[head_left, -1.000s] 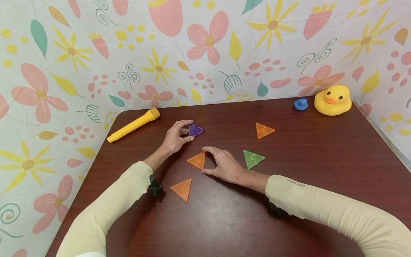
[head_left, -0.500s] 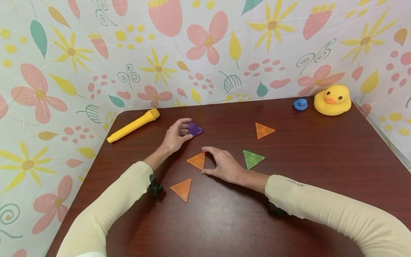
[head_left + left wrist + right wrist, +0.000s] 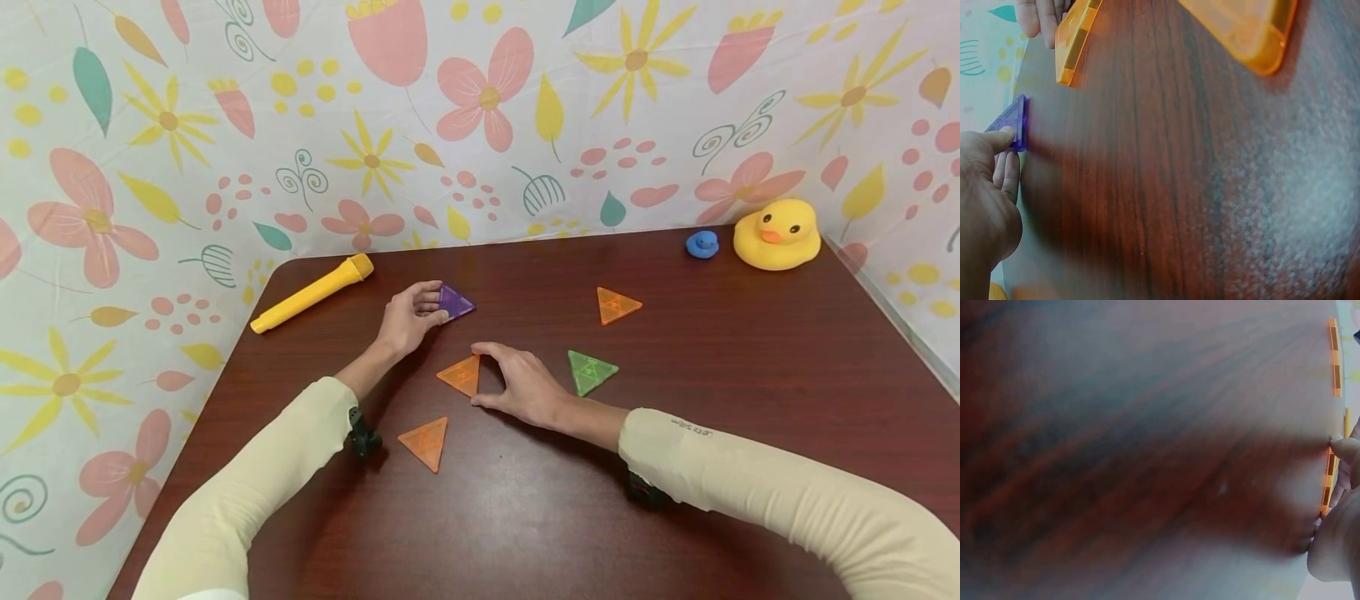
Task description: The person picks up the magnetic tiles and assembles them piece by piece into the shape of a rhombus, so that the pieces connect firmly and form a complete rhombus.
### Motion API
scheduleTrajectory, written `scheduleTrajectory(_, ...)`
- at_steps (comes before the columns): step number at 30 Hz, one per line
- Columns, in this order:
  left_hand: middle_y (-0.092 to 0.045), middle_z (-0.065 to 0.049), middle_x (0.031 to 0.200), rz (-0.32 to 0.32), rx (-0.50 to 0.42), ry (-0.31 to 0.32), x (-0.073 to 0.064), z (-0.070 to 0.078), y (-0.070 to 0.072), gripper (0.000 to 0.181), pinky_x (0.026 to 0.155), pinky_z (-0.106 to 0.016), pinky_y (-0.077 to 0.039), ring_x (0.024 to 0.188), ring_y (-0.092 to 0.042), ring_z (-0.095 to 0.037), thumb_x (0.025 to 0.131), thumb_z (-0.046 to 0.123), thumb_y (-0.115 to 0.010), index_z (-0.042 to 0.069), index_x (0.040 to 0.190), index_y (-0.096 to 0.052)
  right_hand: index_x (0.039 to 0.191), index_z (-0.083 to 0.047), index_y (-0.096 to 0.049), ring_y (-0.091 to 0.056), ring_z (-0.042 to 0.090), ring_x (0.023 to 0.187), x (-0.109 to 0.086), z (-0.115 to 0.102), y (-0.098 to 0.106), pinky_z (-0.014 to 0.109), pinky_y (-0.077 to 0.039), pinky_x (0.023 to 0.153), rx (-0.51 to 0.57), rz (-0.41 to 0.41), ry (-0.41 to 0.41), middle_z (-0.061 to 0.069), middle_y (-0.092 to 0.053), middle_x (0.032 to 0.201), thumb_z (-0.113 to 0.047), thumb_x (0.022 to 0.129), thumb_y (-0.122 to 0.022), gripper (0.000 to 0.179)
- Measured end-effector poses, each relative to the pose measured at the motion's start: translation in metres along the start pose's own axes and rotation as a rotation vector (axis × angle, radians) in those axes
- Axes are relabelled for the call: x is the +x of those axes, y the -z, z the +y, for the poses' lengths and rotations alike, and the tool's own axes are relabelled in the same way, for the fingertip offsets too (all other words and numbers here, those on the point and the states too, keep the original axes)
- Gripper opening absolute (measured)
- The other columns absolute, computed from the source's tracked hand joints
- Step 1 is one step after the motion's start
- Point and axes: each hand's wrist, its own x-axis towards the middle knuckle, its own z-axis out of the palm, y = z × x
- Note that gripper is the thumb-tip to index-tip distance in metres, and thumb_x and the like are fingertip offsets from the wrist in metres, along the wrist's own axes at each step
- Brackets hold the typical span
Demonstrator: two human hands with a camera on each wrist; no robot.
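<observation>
My left hand (image 3: 405, 321) pinches a see-through purple triangular magnetic tile (image 3: 456, 304) by its left side. In the left wrist view the thumb lies over the purple tile (image 3: 1020, 117), with fingers below. Nearer the middle, my right hand (image 3: 528, 387) holds an orange triangular magnetic tile (image 3: 461, 377) flat on the table, thumb and a finger at two corners of its right edge. A second orange tile (image 3: 426, 442) lies in front of it. To the right lie a green triangular tile (image 3: 591, 372) and, farther back, another orange tile (image 3: 617, 306).
On a dark red-brown wooden table (image 3: 525, 517), a yellow toy microphone (image 3: 311, 293) lies at the back left. A small blue duck (image 3: 702, 244) and a big yellow duck (image 3: 777, 242) stand at the back right. A flower-patterned cloth (image 3: 540, 167) hangs behind.
My left thumb and fingers have shifted onto the purple tile, which has moved very slightly left. My right hand and the other tiles have stayed where they were.
</observation>
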Motion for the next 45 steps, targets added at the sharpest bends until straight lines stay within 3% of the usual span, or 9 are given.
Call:
scheduleTrajectory(9, -0.075, -0.013, 0.118, 0.036, 0.028, 0.013, 0.0, 0.0, 0.001, 0.03, 0.092, -0.039, -0.059, 0.107, -0.071, -0.027, 0.101, 0.016, -0.076, 0.006, 0.129, -0.07, 0.147, 0.001, -0.057, -0.062, 0.033, 0.132, 0.0, 0.001, 0.0, 0.048, -0.051, 0.108, -0.003, 0.005, 0.006, 0.017, -0.065, 0.144, -0.023, 0.085, -0.094, 0.076)
scheduleTrajectory(23, -0.077, -0.01, 0.112, 0.035, 0.003, 0.008, -0.009, 0.008, 0.016, 0.025, 0.089, -0.034, -0.06, 0.105, -0.073, -0.026, 0.099, 0.018, -0.079, 0.007, 0.121, -0.074, 0.148, 0.002, -0.055, -0.062, 0.034, 0.133, 0.0, 0.001, 0.001, 0.049, -0.051, 0.108, 0.01, 0.003, 0.006, 0.018, -0.063, 0.145, -0.022, 0.086, -0.093, 0.077)
scheduleTrajectory(30, -0.077, -0.008, 0.105, 0.032, -0.029, -0.047, -0.034, 0.015, 0.022, 0.021, 0.084, -0.026, -0.058, 0.097, -0.072, -0.023, 0.098, 0.015, -0.081, 0.006, 0.115, -0.073, 0.148, 0.002, -0.055, -0.062, 0.034, 0.133, -0.001, 0.0, 0.001, 0.049, -0.051, 0.108, 0.02, 0.001, 0.005, 0.018, -0.063, 0.145, -0.022, 0.086, -0.093, 0.077)
scheduleTrajectory(37, -0.076, -0.005, 0.095, 0.0, -0.047, -0.137, -0.065, 0.019, 0.016, 0.016, 0.081, -0.026, -0.059, 0.091, -0.073, -0.021, 0.095, 0.009, -0.082, 0.007, 0.108, -0.073, 0.147, 0.002, -0.055, -0.063, 0.034, 0.131, 0.0, 0.001, -0.001, 0.048, -0.051, 0.107, 0.022, 0.015, 0.01, 0.018, -0.064, 0.143, -0.022, 0.085, -0.094, 0.077)
scheduleTrajectory(45, -0.076, -0.006, 0.094, 0.004, -0.05, -0.158, -0.077, 0.019, 0.009, 0.015, 0.081, -0.029, -0.061, 0.09, -0.074, -0.02, 0.094, 0.005, -0.082, 0.005, 0.106, -0.072, 0.146, 0.002, -0.056, -0.065, 0.033, 0.129, 0.001, 0.003, -0.002, 0.047, -0.053, 0.105, 0.013, 0.029, 0.016, 0.017, -0.066, 0.14, -0.022, 0.083, -0.095, 0.077)
